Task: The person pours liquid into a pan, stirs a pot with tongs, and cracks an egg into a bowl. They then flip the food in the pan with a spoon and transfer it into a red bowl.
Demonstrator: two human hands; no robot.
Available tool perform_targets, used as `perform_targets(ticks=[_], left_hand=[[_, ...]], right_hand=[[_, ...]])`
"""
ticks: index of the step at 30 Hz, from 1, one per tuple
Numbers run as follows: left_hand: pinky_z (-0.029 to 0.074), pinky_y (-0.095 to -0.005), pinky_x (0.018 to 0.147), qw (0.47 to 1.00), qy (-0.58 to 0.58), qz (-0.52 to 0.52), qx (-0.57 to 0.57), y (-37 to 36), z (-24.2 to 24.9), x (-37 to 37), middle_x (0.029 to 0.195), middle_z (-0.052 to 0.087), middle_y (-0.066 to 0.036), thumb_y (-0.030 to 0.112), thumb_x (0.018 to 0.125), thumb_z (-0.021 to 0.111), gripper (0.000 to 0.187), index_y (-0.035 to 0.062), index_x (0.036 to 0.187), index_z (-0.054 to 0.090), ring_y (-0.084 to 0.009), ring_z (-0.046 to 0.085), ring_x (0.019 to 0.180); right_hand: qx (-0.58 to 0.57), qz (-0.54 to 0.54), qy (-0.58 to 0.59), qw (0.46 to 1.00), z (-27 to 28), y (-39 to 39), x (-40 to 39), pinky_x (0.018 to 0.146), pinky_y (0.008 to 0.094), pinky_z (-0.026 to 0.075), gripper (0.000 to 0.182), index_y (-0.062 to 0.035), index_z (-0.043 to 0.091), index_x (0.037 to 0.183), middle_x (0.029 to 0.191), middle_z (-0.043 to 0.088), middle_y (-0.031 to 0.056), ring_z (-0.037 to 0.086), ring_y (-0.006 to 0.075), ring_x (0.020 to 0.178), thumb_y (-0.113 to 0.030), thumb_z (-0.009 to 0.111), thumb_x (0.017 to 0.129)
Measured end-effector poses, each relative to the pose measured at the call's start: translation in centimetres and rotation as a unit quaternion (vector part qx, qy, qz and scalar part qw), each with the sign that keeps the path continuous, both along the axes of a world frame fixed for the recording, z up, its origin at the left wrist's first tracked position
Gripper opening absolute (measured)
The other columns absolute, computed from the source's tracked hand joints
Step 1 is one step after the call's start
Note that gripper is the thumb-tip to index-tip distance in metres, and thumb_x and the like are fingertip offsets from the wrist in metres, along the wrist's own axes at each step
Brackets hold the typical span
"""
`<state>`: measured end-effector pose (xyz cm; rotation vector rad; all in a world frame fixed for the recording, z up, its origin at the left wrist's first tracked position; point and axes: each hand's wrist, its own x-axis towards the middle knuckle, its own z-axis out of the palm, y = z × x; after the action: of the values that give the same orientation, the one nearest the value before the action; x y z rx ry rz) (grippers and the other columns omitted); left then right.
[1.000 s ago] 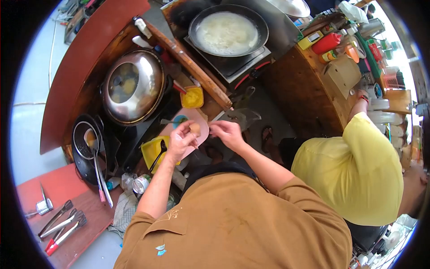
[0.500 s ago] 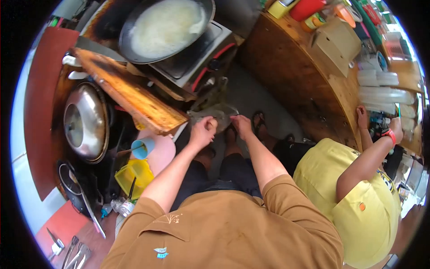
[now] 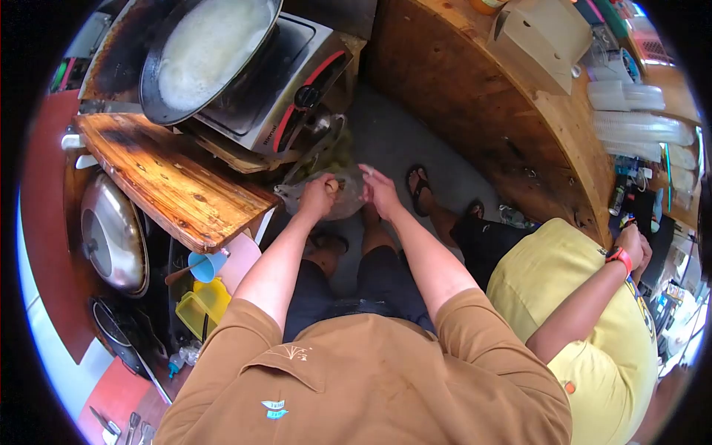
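A clear plastic bag [image 3: 345,200] hangs between my two hands, low beside the stove. My left hand [image 3: 319,196] is closed round a small, light brown, rounded thing at the bag's left side. At the right side, my right hand [image 3: 380,194] has its fingers bent against the bag's edge, pinching the plastic. Greenish contents show faintly through more plastic behind the hands. Up and left of them, a dark wok [image 3: 167,111] with pale, frothy liquid [image 3: 215,55] sits on a portable gas stove [image 3: 297,74].
A scorched wooden board [image 3: 178,185] juts out on the left, above a metal lid [image 3: 111,233], a blue cup [image 3: 208,265] and a yellow container [image 3: 204,305]. At right, a co-worker in yellow [image 3: 571,319] stands by a curved wooden counter [image 3: 512,111] with a cardboard box [image 3: 541,41].
The view has shifted, so the wok and stove appear further left. My hands have moved slightly left and up in the frame. The co-worker's raised hand has come down.
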<state>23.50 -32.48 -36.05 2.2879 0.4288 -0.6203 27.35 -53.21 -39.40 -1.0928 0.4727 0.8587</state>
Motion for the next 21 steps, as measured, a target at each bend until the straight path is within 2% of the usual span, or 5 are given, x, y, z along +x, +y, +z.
perform_targets(ticks=[7,11,15,19,21], left_hand=[[0.053,-0.0506,0.089,0.995,-0.043,-0.092,-0.015,-2.2,0.4,-1.5,0.113,0.07,-0.019,0.02,0.086,0.062,0.034,0.0112,0.119,0.066,-0.0414,0.066,0.105],[0.055,-0.0503,0.08,0.975,-0.018,-0.221,-0.013,0.7,16.5,-3.4,0.104,0.071,-0.021,0.01,0.081,0.058,0.038,0.0113,0.118,0.066,-0.0414,0.068,0.096],[0.056,-0.0371,0.082,0.926,-0.011,-0.266,-0.267,10.9,35.6,-9.1,0.097,0.075,-0.014,0.016,0.089,0.064,0.033,0.0048,0.119,0.07,-0.0275,0.072,0.091],[0.056,-0.0305,0.071,0.965,-0.128,0.1,-0.207,22.4,48.7,-14.6,0.09,0.075,-0.007,0.008,0.087,0.07,0.02,0.0012,0.105,0.075,-0.0102,0.069,0.079],[0.055,-0.0348,0.067,0.914,-0.323,0.2,0.14,28.5,46.7,-14.7,0.083,0.071,-0.008,0.014,0.089,0.068,0.02,0.0019,0.104,0.074,-0.0164,0.068,0.07]], right_hand=[[0.01,0.005,-0.004,1.0,6.5,-1.0,-2.2,0.075,0.0335,0.056,0.056,-0.0135,0.045,0.153,0.092,0.062,0.0027,0.063,0.0144,0.081,-0.007,0.056,0.099],[-0.13,0.072,-0.066,0.987,5.8,-1.7,-3.0,0.087,0.0288,0.052,0.057,-0.0114,0.049,0.15,0.105,0.066,0.0045,0.063,0.0136,0.094,-0.007,0.06,0.094],[-0.269,0.18,-0.102,0.941,6.1,-2.4,-3.4,0.087,0.0282,0.052,0.062,-0.0037,0.049,0.147,0.107,0.066,0.0084,0.063,0.0138,0.097,-0.013,0.066,0.089],[-0.435,0.218,-0.225,0.844,10.6,-0.9,-4.2,0.082,0.0286,0.052,0.065,0.0002,0.049,0.146,0.103,0.067,0.0097,0.064,0.0154,0.093,-0.016,0.069,0.086],[-0.426,0.267,-0.222,0.835,13.1,-0.2,-4.3,0.078,0.0309,0.053,0.063,0.0023,0.051,0.143,0.107,0.069,0.0111,0.065,0.0178,0.09,-0.019,0.069,0.086]])
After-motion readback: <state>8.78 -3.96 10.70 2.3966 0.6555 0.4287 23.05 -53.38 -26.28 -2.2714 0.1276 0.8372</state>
